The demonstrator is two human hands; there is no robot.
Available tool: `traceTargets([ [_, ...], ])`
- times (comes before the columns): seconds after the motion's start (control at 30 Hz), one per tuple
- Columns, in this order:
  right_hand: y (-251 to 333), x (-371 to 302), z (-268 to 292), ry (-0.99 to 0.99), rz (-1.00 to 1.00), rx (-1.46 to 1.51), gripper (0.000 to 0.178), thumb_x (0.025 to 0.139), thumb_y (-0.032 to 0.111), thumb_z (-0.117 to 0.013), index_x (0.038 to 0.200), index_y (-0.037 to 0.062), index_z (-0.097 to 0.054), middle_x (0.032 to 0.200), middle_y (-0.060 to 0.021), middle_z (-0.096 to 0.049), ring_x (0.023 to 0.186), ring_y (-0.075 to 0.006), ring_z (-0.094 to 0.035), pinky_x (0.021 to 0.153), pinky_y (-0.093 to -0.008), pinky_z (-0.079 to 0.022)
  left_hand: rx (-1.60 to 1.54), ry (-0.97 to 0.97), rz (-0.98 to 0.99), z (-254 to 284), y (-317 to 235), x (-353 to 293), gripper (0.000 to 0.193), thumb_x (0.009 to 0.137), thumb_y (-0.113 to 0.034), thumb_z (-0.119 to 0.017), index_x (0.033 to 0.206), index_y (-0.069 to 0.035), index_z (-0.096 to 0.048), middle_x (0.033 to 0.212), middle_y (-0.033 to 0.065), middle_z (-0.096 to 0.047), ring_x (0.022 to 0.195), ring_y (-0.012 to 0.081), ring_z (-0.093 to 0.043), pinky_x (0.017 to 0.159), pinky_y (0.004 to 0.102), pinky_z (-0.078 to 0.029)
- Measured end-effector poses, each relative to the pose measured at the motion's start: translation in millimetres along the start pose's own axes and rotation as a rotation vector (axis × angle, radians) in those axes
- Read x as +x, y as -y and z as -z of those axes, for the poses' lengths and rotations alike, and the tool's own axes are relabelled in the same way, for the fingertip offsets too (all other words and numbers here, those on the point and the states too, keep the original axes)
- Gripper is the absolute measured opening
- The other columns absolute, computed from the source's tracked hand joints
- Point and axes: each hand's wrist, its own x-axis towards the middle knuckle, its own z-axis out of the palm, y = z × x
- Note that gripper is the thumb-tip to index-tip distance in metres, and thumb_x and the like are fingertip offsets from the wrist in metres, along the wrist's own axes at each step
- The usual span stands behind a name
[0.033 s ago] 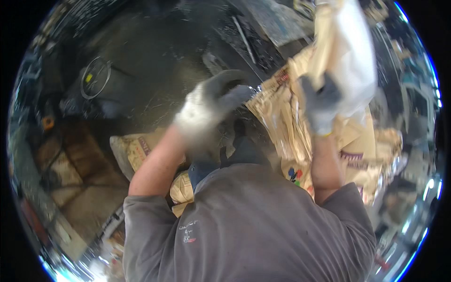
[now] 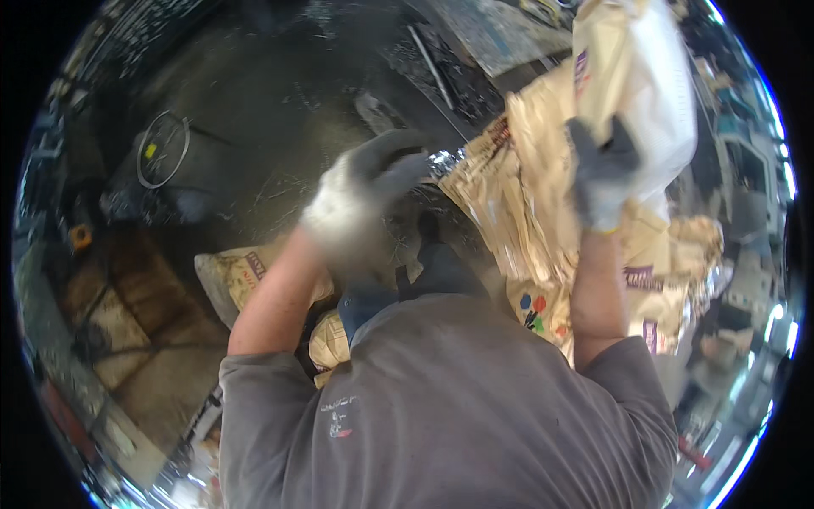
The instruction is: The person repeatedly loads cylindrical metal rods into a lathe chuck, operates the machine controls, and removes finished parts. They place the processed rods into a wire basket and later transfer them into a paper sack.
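Observation:
My left hand point(image 2: 360, 185), in a white glove with a grey palm, is raised left of a fanned stack of flattened brown paper sacks point(image 2: 500, 208). Its fingers curve apart from the thumb, with nothing seen between them. My right hand point(image 2: 604, 174), in a grey glove, lies over the sacks on the right, thumb and fingers spread in a V. Just beyond it a tan paper sack point(image 2: 600, 55) and a large white sack point(image 2: 666, 93) stand up. Whether the right hand touches them is blurred.
More printed paper sacks point(image 2: 653, 284) lie below my right forearm, and a plump sack point(image 2: 233, 276) lies by my left forearm. A wire hoop point(image 2: 186, 148) with a yellow tag is at far left on the dark floor. A flat board point(image 2: 509, 38) and metal bar point(image 2: 432, 68) lie ahead.
My left hand has shifted slightly left, away from the stack. My right hand and the white sack appear a little further right.

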Motion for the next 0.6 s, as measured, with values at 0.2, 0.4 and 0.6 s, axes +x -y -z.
traceTargets([
  [0.2, 14.7, 27.0, 53.8, -0.249, -0.320, 0.150, 0.030, 0.094, 0.005, -0.070, 0.122, -0.0050, -0.074, 0.097, -0.0089, -0.078, 0.085, -0.0143, -0.073, 0.077, -0.0263, -0.056, 0.648, -0.291, -0.072, 116.8, 363.0, -98.1, 0.026, 0.102, -0.024, -0.066, 0.117, -0.005, -0.075, 0.104, 0.0225, -0.075, 0.103, 0.0324, -0.074, 0.089, 0.0399, -0.057],
  [0.4, -6.7, 28.0, 37.3, -0.229, -0.248, 0.003, 0.032, 0.092, 0.002, -0.072, 0.122, -0.0100, -0.072, 0.104, -0.0100, -0.078, 0.089, -0.0137, -0.072, 0.081, -0.0286, -0.057, 0.695, 0.036, 1.018, 129.0, 535.2, -342.8, 0.033, 0.105, -0.024, -0.054, 0.133, -0.012, -0.068, 0.120, 0.0250, -0.073, 0.115, 0.0401, -0.072, 0.092, 0.0493, -0.059],
  [0.6, -24.9, 33.8, 28.8, -0.129, -0.241, -0.085, 0.026, 0.091, 0.012, -0.078, 0.106, -0.0080, -0.073, 0.087, -0.0065, -0.074, 0.074, -0.0102, -0.060, 0.065, -0.0289, -0.049, 0.556, -0.071, 1.104, 106.8, 483.4, -340.5, 0.055, 0.105, -0.052, -0.049, 0.142, -0.014, -0.065, 0.138, 0.0244, -0.069, 0.127, 0.0432, -0.067, 0.103, 0.0495, -0.054],
])
